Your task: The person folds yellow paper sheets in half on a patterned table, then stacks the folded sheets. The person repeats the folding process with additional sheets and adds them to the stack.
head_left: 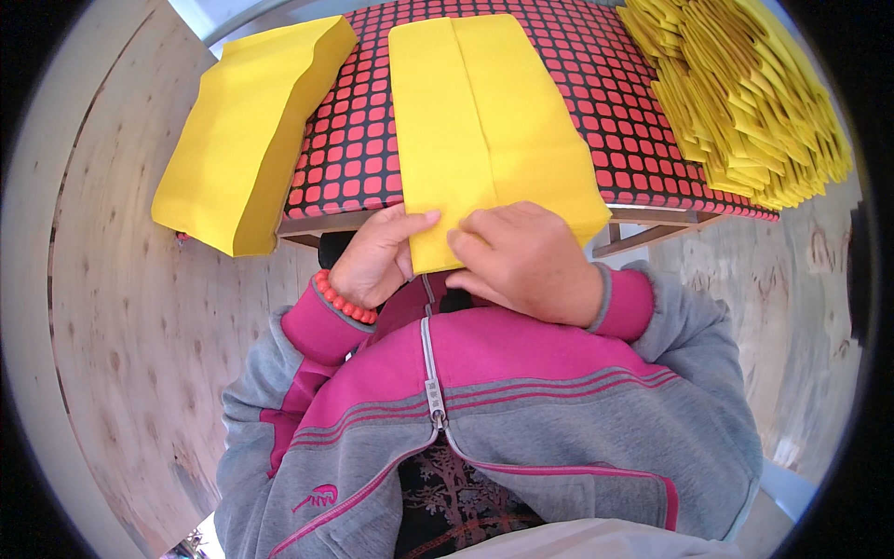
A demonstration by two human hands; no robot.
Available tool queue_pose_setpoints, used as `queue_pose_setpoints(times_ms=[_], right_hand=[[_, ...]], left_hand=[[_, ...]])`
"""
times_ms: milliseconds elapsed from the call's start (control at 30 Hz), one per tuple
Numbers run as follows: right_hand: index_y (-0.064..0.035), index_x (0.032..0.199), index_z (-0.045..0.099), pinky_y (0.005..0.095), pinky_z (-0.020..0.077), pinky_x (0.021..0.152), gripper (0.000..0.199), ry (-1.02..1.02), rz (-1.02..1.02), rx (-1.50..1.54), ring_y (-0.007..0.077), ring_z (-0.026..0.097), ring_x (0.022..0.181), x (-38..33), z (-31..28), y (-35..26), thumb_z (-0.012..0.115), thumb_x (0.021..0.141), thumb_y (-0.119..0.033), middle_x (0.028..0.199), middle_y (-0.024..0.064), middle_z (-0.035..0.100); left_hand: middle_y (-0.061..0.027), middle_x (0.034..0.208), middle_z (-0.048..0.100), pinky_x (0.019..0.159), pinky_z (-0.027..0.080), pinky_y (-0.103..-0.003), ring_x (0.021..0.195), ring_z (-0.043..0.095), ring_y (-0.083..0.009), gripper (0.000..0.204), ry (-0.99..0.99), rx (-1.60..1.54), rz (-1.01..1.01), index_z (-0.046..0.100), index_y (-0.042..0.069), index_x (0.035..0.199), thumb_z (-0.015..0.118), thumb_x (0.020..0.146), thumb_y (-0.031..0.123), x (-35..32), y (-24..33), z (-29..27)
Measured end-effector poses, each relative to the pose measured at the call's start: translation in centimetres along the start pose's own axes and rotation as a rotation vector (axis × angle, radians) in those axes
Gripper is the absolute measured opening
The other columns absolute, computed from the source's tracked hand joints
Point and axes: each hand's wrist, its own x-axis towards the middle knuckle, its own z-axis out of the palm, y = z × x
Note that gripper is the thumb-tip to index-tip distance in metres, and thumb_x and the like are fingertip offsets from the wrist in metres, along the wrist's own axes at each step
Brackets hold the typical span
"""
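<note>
- In the head view, we find a yellow piece (484, 112) lying lengthwise on a counter (345, 158) clad in red and black, its near end jutting past the edge toward the wearer.
- The left hand (380, 250), wrist ringed with red beads (345, 300), has its grip closed on the near left corner, thumb on top; the overhang, we judge, leaves room for fingers beneath.
- The right hand (526, 256) bends its fingers over the near end, perhaps to press it flat; whether that grip pinches the material, we cannot tell.
- A thick yellow slab (237, 112) lies at left and a ruffled yellow pile (745, 102) at far right, both apart from the piece, presumably leaving the middle free for handwork.
</note>
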Motion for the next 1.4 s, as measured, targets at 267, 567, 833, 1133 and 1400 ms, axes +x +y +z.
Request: queue_pose_setpoints(times_ms=[267,567,833,1133,1400], right_hand=[[-0.0073,0.124,0.065,0.0399,0.0547,0.087,0.055,0.027,0.253,-0.382,0.0310,0.068,0.108,-3.1,-8.2,8.1,0.083,0.077,-0.027,0.121,0.0126,0.069],[-0.0077,0.140,0.058,0.0450,0.0469,0.106,0.062,0.106,0.102,-0.128,0.0359,0.056,0.133,-4.3,-3.6,11.3,0.077,0.083,-0.023,0.144,0.0150,0.059],[-0.0097,0.095,0.067,0.0413,0.0542,0.097,0.013,0.091,-0.152,-0.238,0.0285,0.064,0.122,-5.5,-3.3,9.1,0.066,0.084,-0.014,0.124,0.0062,0.070],[-0.0038,0.098,0.062,0.0383,0.0563,0.086,0.016,0.108,0.092,-0.224,0.0294,0.071,0.103,-0.1,1.3,6.7,0.063,0.083,-0.008,0.107,0.0125,0.071],[-0.0032,0.098,0.063,0.0370,0.0567,0.079,0.018,0.116,0.201,-0.151,0.0271,0.072,0.094,2.3,2.3,5.3,0.065,0.082,-0.010,0.104,0.0124,0.072]], left_hand=[[-0.0115,0.124,0.069,0.084,0.061,-0.030,0.105,0.071,-0.0193,0.041,0.084,0.117,0.085,0.053,-0.002,0.139,0.061,0.101,0.011,-0.9,-0.2,-0.2],[-0.0120,0.118,0.071,0.066,0.059,-0.024,0.090,0.074,-0.0165,0.045,-0.020,0.250,-0.011,0.052,-0.001,0.139,0.063,0.097,0.010,-3.3,3.5,-1.0],[-0.0030,0.117,0.071,0.095,0.054,-0.028,0.104,0.067,-0.0097,0.038,-0.111,0.975,0.069,0.060,-0.002,0.133,0.065,0.096,0.008,3.8,11.5,-3.3],[-0.0182,0.115,0.074,0.090,0.056,-0.036,0.103,0.072,-0.0268,0.040,0.086,1.700,0.498,0.067,-0.003,0.127,0.069,0.091,0.014,13.2,17.3,-2.8],[-0.0216,0.140,0.060,0.116,0.034,-0.059,0.132,0.056,-0.0369,0.065,0.001,2.030,0.737,0.056,0.002,0.140,0.076,0.086,0.034,0.4,6.1,3.2]])
